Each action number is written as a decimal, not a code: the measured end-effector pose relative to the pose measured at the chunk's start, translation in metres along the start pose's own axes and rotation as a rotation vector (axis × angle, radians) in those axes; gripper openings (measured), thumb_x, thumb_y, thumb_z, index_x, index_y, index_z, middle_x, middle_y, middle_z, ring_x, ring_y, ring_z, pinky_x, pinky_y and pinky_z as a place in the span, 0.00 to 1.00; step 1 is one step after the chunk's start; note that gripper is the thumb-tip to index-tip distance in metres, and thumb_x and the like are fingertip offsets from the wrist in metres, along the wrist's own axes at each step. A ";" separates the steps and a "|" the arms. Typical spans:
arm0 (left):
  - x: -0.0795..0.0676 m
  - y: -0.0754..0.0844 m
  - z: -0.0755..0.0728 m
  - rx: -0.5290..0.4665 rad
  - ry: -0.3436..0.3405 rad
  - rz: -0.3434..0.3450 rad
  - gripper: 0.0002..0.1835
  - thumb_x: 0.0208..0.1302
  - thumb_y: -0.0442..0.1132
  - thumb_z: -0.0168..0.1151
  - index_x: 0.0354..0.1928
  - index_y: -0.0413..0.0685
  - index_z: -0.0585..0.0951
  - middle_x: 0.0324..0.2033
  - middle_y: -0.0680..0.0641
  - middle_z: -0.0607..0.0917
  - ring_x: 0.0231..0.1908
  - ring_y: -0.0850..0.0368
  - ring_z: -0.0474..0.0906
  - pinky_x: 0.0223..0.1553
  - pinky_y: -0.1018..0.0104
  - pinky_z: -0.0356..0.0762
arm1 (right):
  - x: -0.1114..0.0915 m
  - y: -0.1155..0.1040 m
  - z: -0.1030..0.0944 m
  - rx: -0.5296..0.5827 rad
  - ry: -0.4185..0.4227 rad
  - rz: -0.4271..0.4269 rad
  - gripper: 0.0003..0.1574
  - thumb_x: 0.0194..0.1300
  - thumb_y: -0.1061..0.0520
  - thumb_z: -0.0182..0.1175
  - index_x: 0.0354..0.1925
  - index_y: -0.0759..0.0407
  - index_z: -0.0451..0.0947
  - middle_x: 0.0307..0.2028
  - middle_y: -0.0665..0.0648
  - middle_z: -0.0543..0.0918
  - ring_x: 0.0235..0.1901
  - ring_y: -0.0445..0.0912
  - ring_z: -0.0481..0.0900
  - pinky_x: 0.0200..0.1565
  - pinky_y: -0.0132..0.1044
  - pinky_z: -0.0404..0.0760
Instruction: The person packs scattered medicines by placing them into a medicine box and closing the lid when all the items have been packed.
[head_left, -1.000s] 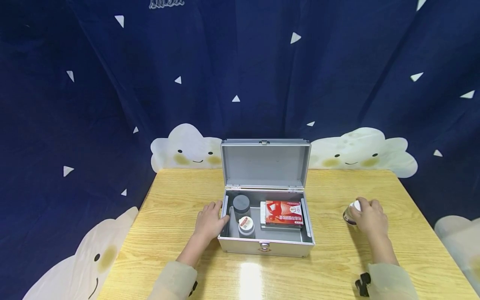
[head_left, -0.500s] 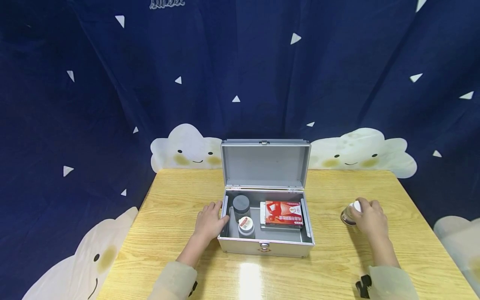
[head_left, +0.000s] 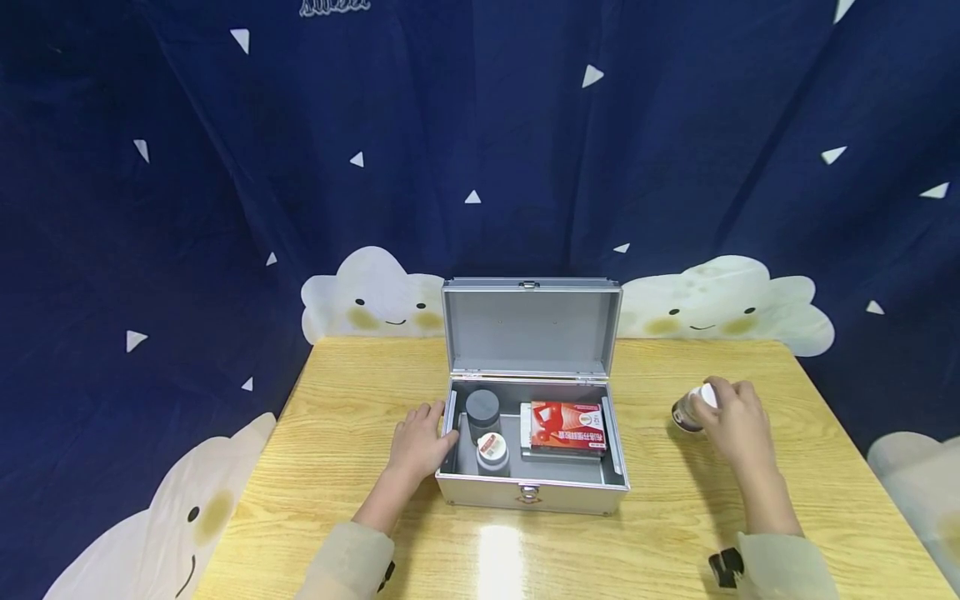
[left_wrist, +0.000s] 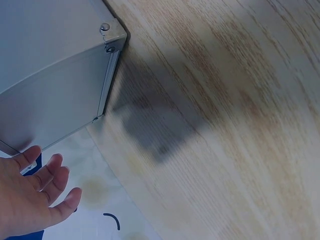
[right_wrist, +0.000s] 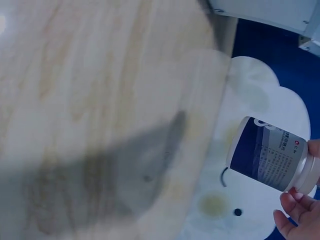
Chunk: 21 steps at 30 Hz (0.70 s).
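My right hand (head_left: 738, 422) pinches the white cap of a pill bottle (head_left: 686, 410) at the table's right side. The bottle is tilted, its base towards the case; the right wrist view shows its blue and grey printed label (right_wrist: 272, 155). My left hand (head_left: 417, 439) holds the left wall of an open silver metal case (head_left: 570, 497), thumb over the rim and fingers outside; in the left wrist view those fingers (left_wrist: 57, 187) are loosely bent beside it. Inside the case stand a dark-lidded jar (head_left: 482, 407) and a white-capped bottle (head_left: 492, 450), left of a red medicine box (head_left: 567, 425).
The case's lid (head_left: 531, 333) stands raised at the back. Under everything is a wooden table (head_left: 360, 375), with a blue curtain (head_left: 525, 167) bearing clouds and triangles behind and beside it. Wood surface separates the case from the bottle.
My right hand has raised the pill bottle and shifted it slightly left, tilting it more. The left hand and the case have stayed put.
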<state>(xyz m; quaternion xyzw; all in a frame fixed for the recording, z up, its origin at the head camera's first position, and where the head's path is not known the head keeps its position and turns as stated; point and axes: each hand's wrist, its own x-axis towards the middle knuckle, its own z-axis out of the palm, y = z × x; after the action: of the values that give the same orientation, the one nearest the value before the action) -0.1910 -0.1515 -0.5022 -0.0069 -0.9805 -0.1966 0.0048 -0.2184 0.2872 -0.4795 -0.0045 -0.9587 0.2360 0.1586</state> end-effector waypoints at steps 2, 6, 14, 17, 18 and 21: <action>0.001 0.000 0.001 0.006 0.000 0.000 0.30 0.57 0.52 0.53 0.60 0.44 0.70 0.52 0.39 0.75 0.53 0.42 0.68 0.51 0.44 0.64 | 0.001 -0.007 -0.004 0.004 0.016 -0.017 0.27 0.61 0.52 0.55 0.51 0.70 0.69 0.40 0.73 0.67 0.37 0.66 0.68 0.35 0.61 0.65; 0.001 0.000 0.001 0.010 -0.001 -0.002 0.31 0.56 0.52 0.53 0.60 0.45 0.69 0.52 0.39 0.75 0.52 0.42 0.68 0.51 0.45 0.64 | 0.002 -0.021 -0.012 0.021 0.021 -0.042 0.27 0.61 0.52 0.55 0.52 0.70 0.69 0.41 0.73 0.67 0.39 0.66 0.68 0.38 0.61 0.64; 0.001 0.001 0.000 0.015 -0.004 0.002 0.32 0.56 0.52 0.54 0.61 0.44 0.69 0.51 0.39 0.75 0.52 0.43 0.68 0.51 0.45 0.64 | 0.006 -0.050 -0.022 0.032 0.020 -0.089 0.27 0.61 0.51 0.55 0.53 0.67 0.69 0.43 0.72 0.67 0.41 0.66 0.67 0.40 0.62 0.64; 0.001 0.001 0.000 0.020 -0.005 -0.001 0.31 0.56 0.52 0.54 0.61 0.44 0.69 0.51 0.39 0.74 0.52 0.42 0.68 0.51 0.45 0.64 | 0.006 -0.060 -0.024 0.055 0.027 -0.119 0.26 0.60 0.51 0.55 0.52 0.67 0.70 0.42 0.72 0.68 0.40 0.65 0.68 0.39 0.61 0.65; 0.001 0.001 0.000 0.020 -0.005 -0.003 0.31 0.56 0.52 0.54 0.61 0.45 0.69 0.51 0.39 0.75 0.52 0.43 0.68 0.51 0.45 0.64 | 0.007 -0.064 -0.025 0.063 0.033 -0.132 0.26 0.60 0.52 0.55 0.52 0.67 0.70 0.42 0.72 0.68 0.39 0.65 0.68 0.39 0.61 0.65; 0.001 0.001 0.000 0.021 -0.009 -0.006 0.30 0.56 0.52 0.54 0.60 0.46 0.69 0.50 0.39 0.75 0.51 0.43 0.68 0.50 0.46 0.64 | 0.007 -0.074 -0.025 0.090 0.050 -0.168 0.25 0.59 0.53 0.57 0.51 0.66 0.71 0.41 0.71 0.69 0.37 0.65 0.69 0.38 0.59 0.66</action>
<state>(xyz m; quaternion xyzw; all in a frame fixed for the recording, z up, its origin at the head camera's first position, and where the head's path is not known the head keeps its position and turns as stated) -0.1921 -0.1509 -0.5018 -0.0048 -0.9825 -0.1860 0.0001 -0.2130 0.2336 -0.4232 0.0772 -0.9399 0.2646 0.2017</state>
